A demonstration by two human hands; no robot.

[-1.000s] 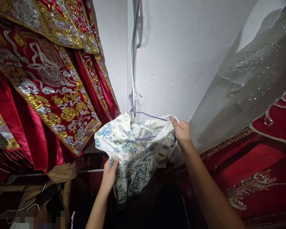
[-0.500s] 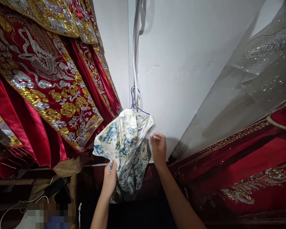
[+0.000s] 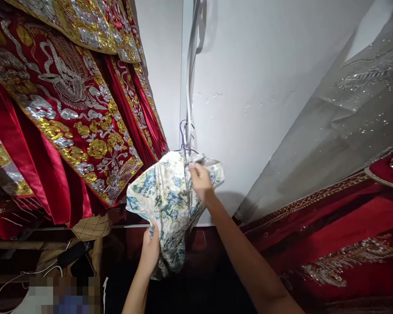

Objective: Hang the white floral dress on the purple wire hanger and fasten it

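Observation:
A white floral garment (image 3: 170, 192) with blue flowers, which looks like a shirt or dress, hangs from a purple wire hanger (image 3: 183, 141). The hanger's hook is up by a thin metal strip on the wall. My left hand (image 3: 152, 246) pinches the garment's left edge, below the sleeve. Up near the neckline, my right hand (image 3: 200, 179) has its fingers closed on the front edge of the right side. The garment's lower end bunches and falls into the dark area below.
Red gowns (image 3: 75, 113) with gold and silver embroidery hang at left. To the right are a sheer sparkly fabric (image 3: 334, 113) and a red beaded garment (image 3: 347, 231). A wooden rack with a white cable (image 3: 22, 274) stands at lower left. Behind is a white wall (image 3: 242, 69).
My right hand has moved left and up from beside the garment onto its neckline edge. The garment's right shoulder has spread outward. My left hand keeps its hold.

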